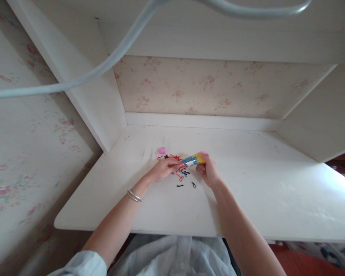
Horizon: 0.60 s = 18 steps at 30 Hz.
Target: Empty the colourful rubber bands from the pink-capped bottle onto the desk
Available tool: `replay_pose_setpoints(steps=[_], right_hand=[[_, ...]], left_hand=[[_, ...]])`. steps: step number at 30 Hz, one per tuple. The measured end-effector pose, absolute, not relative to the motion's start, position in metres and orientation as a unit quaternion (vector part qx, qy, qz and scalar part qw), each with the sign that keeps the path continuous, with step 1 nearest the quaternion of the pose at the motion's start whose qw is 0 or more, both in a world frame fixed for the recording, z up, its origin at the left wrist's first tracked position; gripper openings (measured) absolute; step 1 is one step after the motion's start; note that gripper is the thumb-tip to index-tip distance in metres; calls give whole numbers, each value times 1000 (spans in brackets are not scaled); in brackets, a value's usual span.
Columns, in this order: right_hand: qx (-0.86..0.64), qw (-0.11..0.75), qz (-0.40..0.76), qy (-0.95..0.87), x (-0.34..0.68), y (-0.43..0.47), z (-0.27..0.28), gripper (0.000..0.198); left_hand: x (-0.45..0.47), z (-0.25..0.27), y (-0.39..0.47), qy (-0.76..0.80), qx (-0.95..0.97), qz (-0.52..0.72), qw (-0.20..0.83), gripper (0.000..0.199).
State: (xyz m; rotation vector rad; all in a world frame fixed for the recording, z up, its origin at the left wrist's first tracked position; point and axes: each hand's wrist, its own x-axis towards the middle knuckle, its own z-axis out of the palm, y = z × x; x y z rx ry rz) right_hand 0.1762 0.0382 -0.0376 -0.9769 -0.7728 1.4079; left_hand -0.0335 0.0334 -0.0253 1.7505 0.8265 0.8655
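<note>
A clear container (192, 160) with blue, yellow and red small pieces inside, a white label and a pink end, lies sideways between my two hands above the desk. My left hand (164, 169) grips its left end, and my right hand (207, 170) holds the pink end at the right. Under and around it is a loose pile of small red and black bands or clips (180, 177), their exact kind too small to tell. Two black pieces lie apart nearer me, one a loop (193, 184). Behind my left hand sits a pink cap (162, 150).
The white desk (247, 191) has a raised back board (204, 120) and side panels. A shelf (218, 42) overhangs the back. A pale curved tube (112, 61) crosses the view above. Floral wallpaper covers the wall (23, 165) at left.
</note>
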Motion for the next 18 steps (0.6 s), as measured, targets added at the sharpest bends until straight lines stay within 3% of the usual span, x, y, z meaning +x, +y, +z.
replay_pose_setpoints(steps=[18], right_hand=[[-427,601,580,-346,173,38,-36,27]], left_hand=[[-26,-30,33,417,733,412,344,31]])
